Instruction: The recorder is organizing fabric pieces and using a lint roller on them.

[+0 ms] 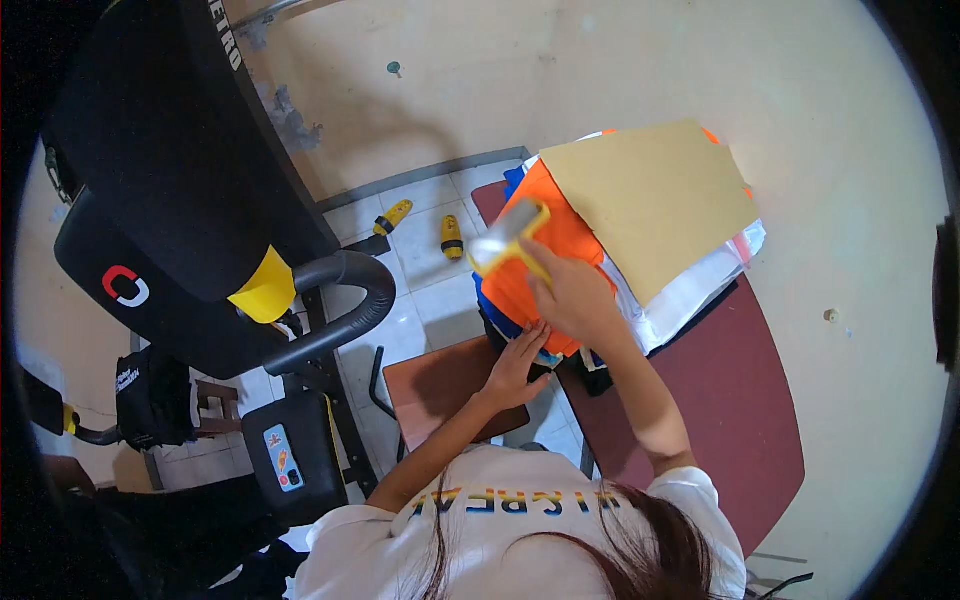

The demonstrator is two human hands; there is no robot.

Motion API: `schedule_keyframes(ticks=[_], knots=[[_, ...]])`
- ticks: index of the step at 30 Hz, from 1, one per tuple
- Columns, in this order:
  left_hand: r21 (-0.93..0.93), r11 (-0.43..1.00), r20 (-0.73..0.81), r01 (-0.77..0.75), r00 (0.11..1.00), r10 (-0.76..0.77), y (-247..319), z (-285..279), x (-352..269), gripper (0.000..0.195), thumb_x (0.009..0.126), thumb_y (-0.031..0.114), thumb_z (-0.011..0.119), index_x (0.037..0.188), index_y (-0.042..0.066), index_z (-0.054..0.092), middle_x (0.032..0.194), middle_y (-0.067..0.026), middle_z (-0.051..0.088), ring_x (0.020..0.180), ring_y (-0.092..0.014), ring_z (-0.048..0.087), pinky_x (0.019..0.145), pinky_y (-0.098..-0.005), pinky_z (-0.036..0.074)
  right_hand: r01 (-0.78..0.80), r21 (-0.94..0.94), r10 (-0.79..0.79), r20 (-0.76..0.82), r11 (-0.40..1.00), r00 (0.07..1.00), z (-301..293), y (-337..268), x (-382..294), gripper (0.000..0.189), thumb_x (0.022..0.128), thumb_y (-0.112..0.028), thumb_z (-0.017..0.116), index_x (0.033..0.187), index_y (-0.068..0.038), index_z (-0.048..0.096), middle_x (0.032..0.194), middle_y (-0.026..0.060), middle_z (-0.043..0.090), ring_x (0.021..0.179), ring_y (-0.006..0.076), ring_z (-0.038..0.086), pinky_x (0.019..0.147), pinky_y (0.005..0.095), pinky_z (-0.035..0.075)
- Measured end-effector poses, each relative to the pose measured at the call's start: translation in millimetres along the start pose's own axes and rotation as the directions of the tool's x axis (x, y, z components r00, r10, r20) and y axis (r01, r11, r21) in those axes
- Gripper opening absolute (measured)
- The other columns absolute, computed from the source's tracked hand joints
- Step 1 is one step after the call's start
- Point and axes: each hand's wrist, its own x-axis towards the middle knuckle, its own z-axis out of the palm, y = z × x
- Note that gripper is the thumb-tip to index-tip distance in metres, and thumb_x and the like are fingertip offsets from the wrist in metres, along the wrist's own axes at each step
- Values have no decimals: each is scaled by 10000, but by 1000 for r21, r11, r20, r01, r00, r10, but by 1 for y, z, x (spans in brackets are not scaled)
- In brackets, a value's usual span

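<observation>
My right hand [576,296] grips a blurred yellow-handled tool with a silvery-white middle [510,234], perhaps a roller, above an orange folded cloth [551,202]. Against the near edge of that cloth rests my left hand [514,367], fingers spread and holding nothing. The orange cloth tops a pile with blue fabric [495,304] showing beneath its left side. To the right, a tan cardboard-like sheet [652,202] lies over white folded fabric [675,311], some of it seemingly in clear plastic. The tool's exact kind is hard to tell through the blur.
The pile stands on a dark red table [720,397] beside the wall. A brown seat [450,382] is in front of me. Black padded exercise equipment [187,150] with a curved handle [375,292] rises at left; a phone [285,457] lies on its pad. Yellow slippers [451,236] are on the floor.
</observation>
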Motion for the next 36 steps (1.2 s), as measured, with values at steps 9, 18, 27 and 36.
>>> schedule_keyframes(ticks=[9, 18, 27, 36], knots=[[-427, 885, -149, 185, 951, -270, -5, -40, -3, 243, 785, 35, 559, 1025, 10, 538, 1010, -118, 565, 975, -215, 530, 850, -315, 407, -115, -68, 113, -25, 991, 993, 32, 41, -51, 427, 802, -181, 480, 1219, -111, 419, 685, 202, 564, 601, 357, 572, 541, 480, 446], [-463, 850, -390, 251, 804, -449, -28, -81, 47, 92, 859, 115, 492, 867, 31, 530, 822, -13, 538, 778, -88, 490, 741, -230, 387, -402, 906, 179, 377, 131, 909, -45, 27, -144, 387, 870, -197, 435, 1250, -168, 370, 614, 86, 444, 384, 161, 416, 346, 247, 363], [44, 992, -539, 115, 839, -74, -40, -79, 100, 230, 796, 122, 557, 1012, 45, 559, 1008, -120, 531, 1007, -252, 484, 885, -310, 354, -45, 951, 333, 151, -305, 931, -22, 12, -162, 491, 838, -160, 464, 1297, -171, 289, 606, 46, 427, 372, 96, 387, 326, 206, 340], [-901, 352, 205, 255, 963, -175, 112, -134, 94, 521, 879, 416, 381, 1160, -10, 488, 1174, -95, 510, 996, -190, 519, 877, -341, 390, 297, 451, -15, -530, 842, 848, -18, 6, -166, 402, 718, -56, 617, 1107, -2, 532, 587, 83, 465, 438, 135, 407, 408, 240, 321]])
